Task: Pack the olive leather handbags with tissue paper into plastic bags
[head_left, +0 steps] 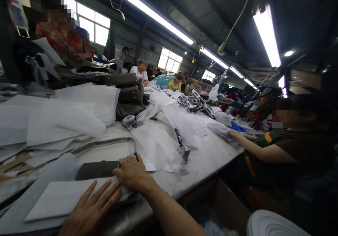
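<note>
Olive cloth point(96, 170), lower left of the frame, looks light, pliable and best held by its right end, where my right hand point(132, 174) curls, grip hidden, while my left hand point(93, 208) lies flat, fingers spread, gripping nothing, on a white sheet point(56, 198).

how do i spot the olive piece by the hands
On the long table, go to the near edge, where the left hand lies on a white sheet. Just beyond that sheet, left of the right hand, is the olive piece. Its dark colour sets it apart from the pale sheets nearby, its small size from the big olive pile farther back.
</note>
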Motion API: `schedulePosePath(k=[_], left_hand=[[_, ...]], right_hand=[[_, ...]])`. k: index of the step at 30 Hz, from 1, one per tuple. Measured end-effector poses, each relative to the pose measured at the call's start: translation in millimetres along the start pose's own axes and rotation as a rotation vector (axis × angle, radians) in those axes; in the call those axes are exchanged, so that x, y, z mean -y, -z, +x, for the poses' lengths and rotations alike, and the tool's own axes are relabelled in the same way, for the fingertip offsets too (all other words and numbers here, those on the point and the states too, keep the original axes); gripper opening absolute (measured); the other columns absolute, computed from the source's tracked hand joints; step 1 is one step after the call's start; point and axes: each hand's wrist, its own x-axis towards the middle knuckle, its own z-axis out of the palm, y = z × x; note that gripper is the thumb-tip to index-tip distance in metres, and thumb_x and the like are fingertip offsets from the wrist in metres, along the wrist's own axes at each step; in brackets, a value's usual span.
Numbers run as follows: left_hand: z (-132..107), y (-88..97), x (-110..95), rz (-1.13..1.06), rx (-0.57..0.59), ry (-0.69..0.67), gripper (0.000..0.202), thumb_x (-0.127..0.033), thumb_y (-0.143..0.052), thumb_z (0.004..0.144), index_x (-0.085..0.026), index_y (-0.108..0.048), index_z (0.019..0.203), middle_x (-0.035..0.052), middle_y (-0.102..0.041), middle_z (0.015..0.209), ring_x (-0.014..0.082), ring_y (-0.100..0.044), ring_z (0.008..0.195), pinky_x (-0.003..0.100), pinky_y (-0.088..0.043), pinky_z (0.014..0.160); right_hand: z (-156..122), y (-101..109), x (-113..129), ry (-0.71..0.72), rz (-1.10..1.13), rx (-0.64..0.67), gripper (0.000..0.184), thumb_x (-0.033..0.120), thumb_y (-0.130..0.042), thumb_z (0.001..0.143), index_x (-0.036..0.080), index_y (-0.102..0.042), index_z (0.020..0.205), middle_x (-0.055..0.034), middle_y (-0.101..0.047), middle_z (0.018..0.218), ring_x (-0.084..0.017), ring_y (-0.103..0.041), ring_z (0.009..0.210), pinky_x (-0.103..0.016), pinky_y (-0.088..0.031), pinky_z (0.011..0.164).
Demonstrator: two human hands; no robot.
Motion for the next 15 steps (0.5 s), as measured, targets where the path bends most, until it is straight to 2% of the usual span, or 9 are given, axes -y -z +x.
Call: schedulePosePath(k=[2,4,6,8,10,13,15], left_hand=[[3,7.7,-4,0.041,0.038,-0.008,0.048,-0.012,-0.032,0.095,-0.032,-0.062,0.127,-0.003,-0.062,0.135,0.0187,-0.055,0.126,0.045,-0.015,0.122],[7,16.6,-8,0.087,0.081,-0.055,0.044,-0.012,-0.034,0.097,-0.028,-0.06,0.128,-0.0016,-0.061,0.137,0.0208,-0.054,0.127,0.048,-0.012,0.122],[10,23.5,-14,0.07,0.12,-0.052,0.041,-0.011,-0.034,0.099,-0.027,-0.059,0.127,0.0014,-0.062,0.135,0.0217,-0.055,0.126,0.051,-0.016,0.121],[13,26.8,-18,0.003,0.141,0.044,0.035,-0.014,-0.035,0.101,-0.024,-0.059,0.124,0.004,-0.065,0.131,0.0233,-0.056,0.126,0.054,-0.024,0.118],[15,28.3,-21,-0.073,0.213,0.117,0.033,-0.016,-0.036,0.101,-0.022,-0.055,0.127,0.0064,-0.066,0.129,0.0236,-0.056,0.127,0.055,-0.029,0.116],[19,34.8,-26,-0.188,0.28,0.218,0.04,-0.01,-0.037,0.096,-0.018,-0.047,0.134,0.009,-0.065,0.129,0.0238,-0.054,0.13,0.056,-0.029,0.116],[23,43.8,-29,-0.27,0.319,0.251,0.047,-0.01,-0.045,0.089,-0.016,-0.044,0.136,0.01,-0.063,0.133,0.0256,-0.05,0.133,0.058,-0.025,0.117]], right_hand=[[-5,4,-1,0.006,0.052,-0.03,0.031,0.042,-0.054,0.096,0.023,-0.064,0.119,-0.009,-0.069,0.125,-0.025,-0.059,0.123,-0.056,-0.029,0.113],[-18,11,-3,0.027,0.104,-0.052,0.026,0.035,-0.054,0.097,0.024,-0.065,0.118,-0.0071,-0.07,0.123,-0.023,-0.06,0.121,-0.058,-0.023,0.116],[-34,17,-9,0.072,0.181,-0.065,0.02,0.026,-0.055,0.096,0.026,-0.07,0.109,-0.0042,-0.074,0.116,-0.021,-0.066,0.113,-0.056,-0.022,0.118],[-50,20,-19,0.2,0.293,-0.083,0.016,0.023,-0.06,0.093,0.028,-0.074,0.098,-0.0002,-0.077,0.103,-0.02,-0.071,0.101,-0.053,-0.027,0.118],[-63,17,-30,0.306,0.32,-0.102,0.015,0.024,-0.062,0.092,0.029,-0.075,0.099,-0.0004,-0.078,0.102,-0.023,-0.07,0.105,-0.055,-0.03,0.116],[-76,8,-40,0.4,0.31,-0.187,0.014,0.025,-0.064,0.091,0.027,-0.073,0.102,-0.0031,-0.077,0.104,-0.026,-0.07,0.106,-0.057,-0.038,0.112],[-80,2,-42,0.442,0.291,-0.232,0.013,0.025,-0.065,0.09,0.026,-0.073,0.101,-0.0037,-0.077,0.102,-0.026,-0.071,0.103,-0.057,-0.04,0.111]])
